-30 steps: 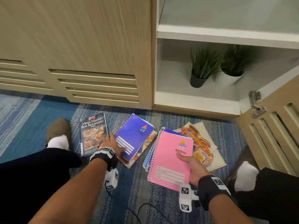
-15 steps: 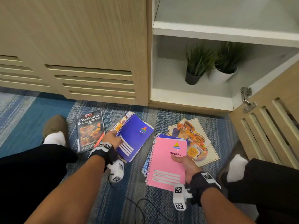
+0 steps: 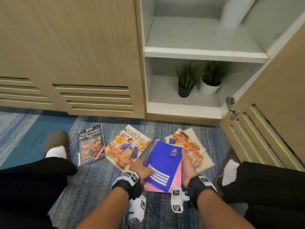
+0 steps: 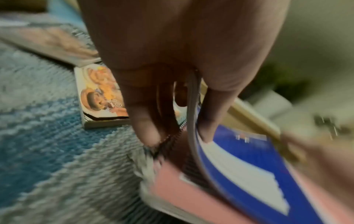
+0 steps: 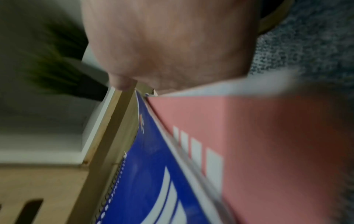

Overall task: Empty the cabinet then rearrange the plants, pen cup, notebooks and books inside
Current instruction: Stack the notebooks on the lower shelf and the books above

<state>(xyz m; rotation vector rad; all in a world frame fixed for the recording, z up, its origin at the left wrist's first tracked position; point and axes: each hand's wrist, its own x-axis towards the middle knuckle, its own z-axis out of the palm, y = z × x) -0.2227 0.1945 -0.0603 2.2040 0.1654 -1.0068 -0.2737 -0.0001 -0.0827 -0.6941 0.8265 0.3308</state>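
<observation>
A blue spiral notebook [image 3: 162, 164] lies on top of a pink spiral notebook [image 3: 177, 180], forming a stack just above the carpet. My left hand [image 3: 145, 171] pinches the blue notebook [image 4: 249, 151] at its lower left corner by the spiral, thumb on the cover. My right hand [image 3: 184, 156] grips the stack's right edge, thumb on the blue cover, with the pink notebook [image 5: 249, 136] against the palm. Two potted plants, one in a dark pot [image 3: 185, 83] and one in a white pot [image 3: 212, 81], stand on the cabinet's lower shelf. A white cup [image 3: 234, 12] stands on the upper shelf.
Three books lie on the carpet: a black restaurant guide [image 3: 90, 146], a Kitchen Secrets cookbook [image 3: 128, 146] and another cookbook [image 3: 196, 151] under the stack's far side. The open cabinet door [image 3: 272, 113] stands at the right. My feet flank the books.
My left hand lifted the blue notebook off the Kitchen Secrets cookbook and carried it right onto the pink notebook in my right hand. The view has tilted up.
</observation>
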